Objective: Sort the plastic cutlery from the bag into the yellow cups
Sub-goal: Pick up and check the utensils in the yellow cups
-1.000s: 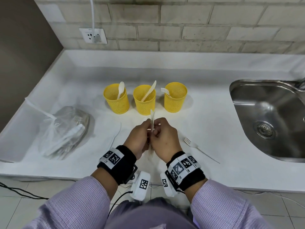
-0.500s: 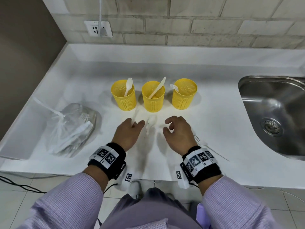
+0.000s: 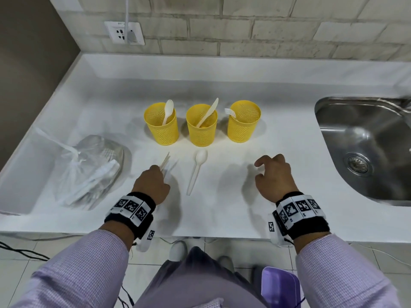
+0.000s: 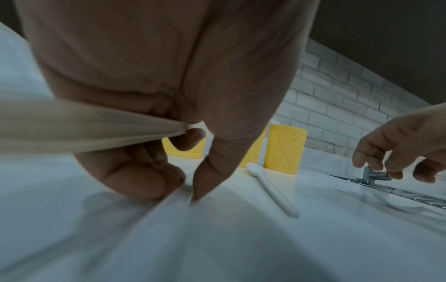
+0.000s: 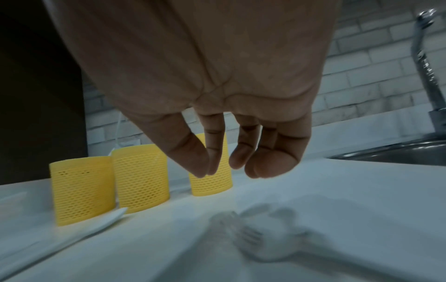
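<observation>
Three yellow mesh cups stand in a row: the left cup (image 3: 161, 127) holds a spoon, the middle cup (image 3: 202, 130) a knife, the right cup (image 3: 244, 125) a fork. A loose white spoon (image 3: 196, 172) lies on the counter in front of the middle cup. My left hand (image 3: 155, 174) grips a cream plastic knife (image 3: 165, 161), whose handle crosses the palm (image 4: 84, 131); the thumb tip touches the counter. My right hand (image 3: 266, 165) hovers with loosely curled fingers, holding nothing, above a blurred white fork (image 5: 251, 236). The clear bag of cutlery (image 3: 89, 170) lies at the left.
A steel sink (image 3: 364, 152) with a tap (image 5: 427, 63) is sunk into the counter at the right. A brick wall with a socket (image 3: 124, 33) runs behind the cups. The counter's front edge (image 3: 200, 233) is just below my wrists.
My hands, joined a second ago around a piece of cutlery, have parted. The spoon now lies on the counter. The left hand moved left with the knife, the right moved right.
</observation>
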A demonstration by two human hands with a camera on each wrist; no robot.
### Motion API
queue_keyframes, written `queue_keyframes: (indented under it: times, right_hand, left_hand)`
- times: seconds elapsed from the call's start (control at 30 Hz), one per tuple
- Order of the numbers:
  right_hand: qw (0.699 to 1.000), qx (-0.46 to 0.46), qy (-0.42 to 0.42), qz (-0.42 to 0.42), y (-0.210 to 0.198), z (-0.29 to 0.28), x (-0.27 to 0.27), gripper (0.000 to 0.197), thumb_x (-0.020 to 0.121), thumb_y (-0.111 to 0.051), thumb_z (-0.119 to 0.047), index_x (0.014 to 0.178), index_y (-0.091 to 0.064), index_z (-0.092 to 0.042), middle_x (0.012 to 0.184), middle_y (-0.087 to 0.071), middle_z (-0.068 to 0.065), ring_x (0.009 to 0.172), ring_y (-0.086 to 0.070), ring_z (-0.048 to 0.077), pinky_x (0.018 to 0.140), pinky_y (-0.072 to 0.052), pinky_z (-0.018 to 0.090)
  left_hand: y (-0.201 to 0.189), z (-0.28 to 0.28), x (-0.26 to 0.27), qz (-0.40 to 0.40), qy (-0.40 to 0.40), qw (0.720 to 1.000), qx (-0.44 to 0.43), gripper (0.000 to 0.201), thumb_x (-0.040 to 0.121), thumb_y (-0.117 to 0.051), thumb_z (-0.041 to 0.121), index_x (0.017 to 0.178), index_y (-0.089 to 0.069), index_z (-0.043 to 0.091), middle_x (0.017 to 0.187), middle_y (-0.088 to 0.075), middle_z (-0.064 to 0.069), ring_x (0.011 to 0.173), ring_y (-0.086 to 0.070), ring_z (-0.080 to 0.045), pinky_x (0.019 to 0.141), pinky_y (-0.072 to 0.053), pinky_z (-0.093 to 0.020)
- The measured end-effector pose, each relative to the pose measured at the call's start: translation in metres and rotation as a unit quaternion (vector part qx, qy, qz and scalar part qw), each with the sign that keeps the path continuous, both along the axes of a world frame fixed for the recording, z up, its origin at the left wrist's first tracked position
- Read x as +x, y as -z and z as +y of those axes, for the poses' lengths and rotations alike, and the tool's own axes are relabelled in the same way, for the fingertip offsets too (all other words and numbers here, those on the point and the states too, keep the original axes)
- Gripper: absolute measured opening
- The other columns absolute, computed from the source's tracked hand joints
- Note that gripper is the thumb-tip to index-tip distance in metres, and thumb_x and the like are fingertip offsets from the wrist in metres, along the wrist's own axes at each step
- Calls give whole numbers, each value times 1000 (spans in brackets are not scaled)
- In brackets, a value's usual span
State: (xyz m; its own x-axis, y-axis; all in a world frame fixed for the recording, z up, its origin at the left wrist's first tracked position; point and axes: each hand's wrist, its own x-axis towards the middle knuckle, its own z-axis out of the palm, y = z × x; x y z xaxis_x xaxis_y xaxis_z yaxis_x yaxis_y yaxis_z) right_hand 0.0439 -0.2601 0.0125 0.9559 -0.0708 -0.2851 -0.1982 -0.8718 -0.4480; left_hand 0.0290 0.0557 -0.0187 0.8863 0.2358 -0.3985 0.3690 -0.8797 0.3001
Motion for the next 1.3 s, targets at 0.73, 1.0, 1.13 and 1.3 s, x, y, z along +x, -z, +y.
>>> queue_keyframes:
  times: [0.73,1.0,1.13,1.3]
  right_hand:
    - [987,-130,-2,91,23,-64,-30,34,96,-56,-21,129,-53,-14,128,-48,11,121,-48,33,95,-50,45]
    - [986,-136,-58,77,28,-62,-36,22,100,-50,-23,117,-56,-10,121,-56,11,111,-58,31,92,-50,39]
    - [989,-95,-76,78,23,-57,-32,19,101,-53,-22,114,-60,-10,117,-64,10,109,-61,30,79,-43,30]
    - [998,22,-46,24,16,-48,-28,3,97,-61,-20,98,-58,-19,95,-69,4,89,-65,28,78,-54,34]
  left_hand:
    - [-21,-68,-1,-132,-54,979,-148,44,90,-68,25,118,-41,6,105,-66,-14,94,-64,-38,78,-51,-39]
    - [-5,-80,3,-61,25,998,2,41,95,-65,31,121,-44,7,118,-63,-17,107,-62,-39,78,-45,-39]
    - [-2,-82,-1,-36,-3,999,-17,34,96,-63,29,117,-49,6,117,-63,-17,107,-63,-39,83,-49,-39]
    - [-9,-82,-7,-44,2,995,-89,14,98,-56,24,99,-54,11,110,-66,-12,100,-63,-33,88,-53,-41]
